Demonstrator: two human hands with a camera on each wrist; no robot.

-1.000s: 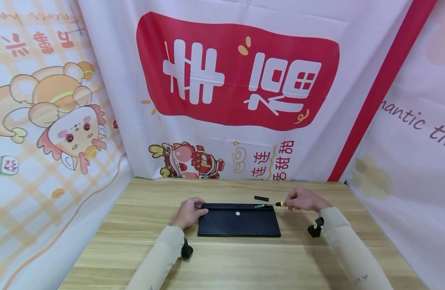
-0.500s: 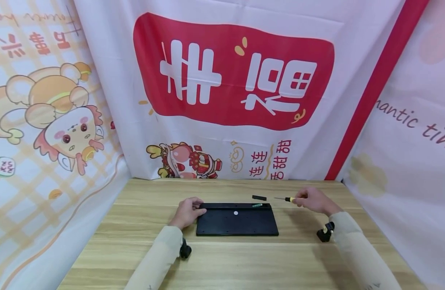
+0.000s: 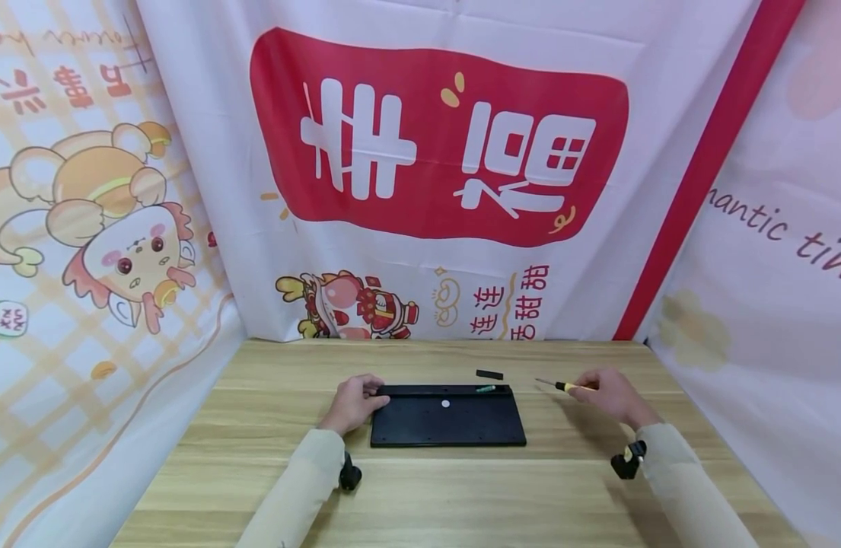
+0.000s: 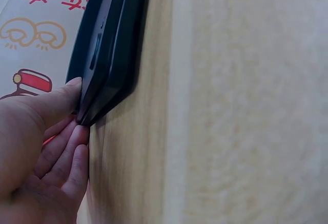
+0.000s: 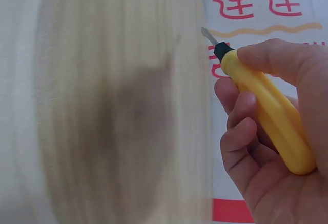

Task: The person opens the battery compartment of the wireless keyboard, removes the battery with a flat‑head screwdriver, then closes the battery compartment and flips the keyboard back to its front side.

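While the yellow handle of a screwdriver (image 5: 271,111) is clamped between the thumb and curled fingers of the right hand (image 3: 610,392), its metal shaft is pointed leftward, away from those fingers, and is held above the wooden table (image 3: 420,495). By the left hand (image 3: 352,403), the far left corner of a black board (image 3: 420,422) is pinched, the thumb laid on top and the fingertips set against the corner. The rest of the board is spread to the right of the left fingers, well apart from the right ones. Between the hands, nearer the left fingers, a round white spot (image 3: 445,404) is seen on it. About midway between both sets of fingers, a small green cylinder (image 3: 485,389) is lodged near the board's far right corner. Just beyond that cylinder, left of the screwdriver's tip, a short black strip (image 3: 489,374) is laid on the table. Behind the fingers, black devices (image 3: 350,473) are worn at the cuffs; ahead of them, a printed cloth (image 3: 441,190) is hung.
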